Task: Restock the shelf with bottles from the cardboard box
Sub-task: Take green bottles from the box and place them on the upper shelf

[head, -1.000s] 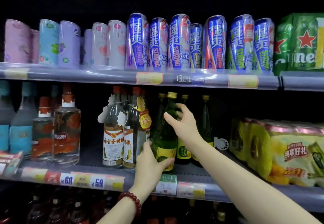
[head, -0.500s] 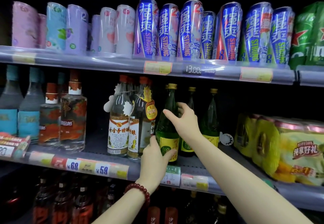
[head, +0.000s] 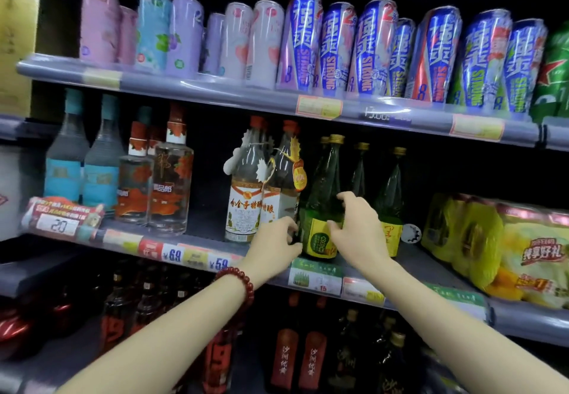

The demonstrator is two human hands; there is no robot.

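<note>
Now green bottle (head: pixel 321 208) upright (shelf (head: pixel 197 249) front) between hands, both gripping it.

I see a dim shop aisle; the shelving recess is black behind the stock. A grey upper shelf rail (head: pixel 215 93) runs from 9 to 3 o'clock, catching pale glare. At 10 o'clock a yellowish carton (head: pixel 15 45) stands against the dark. Price tags (head: pixel 172 255) line the middle rail (head: pixel 123 239).
</note>
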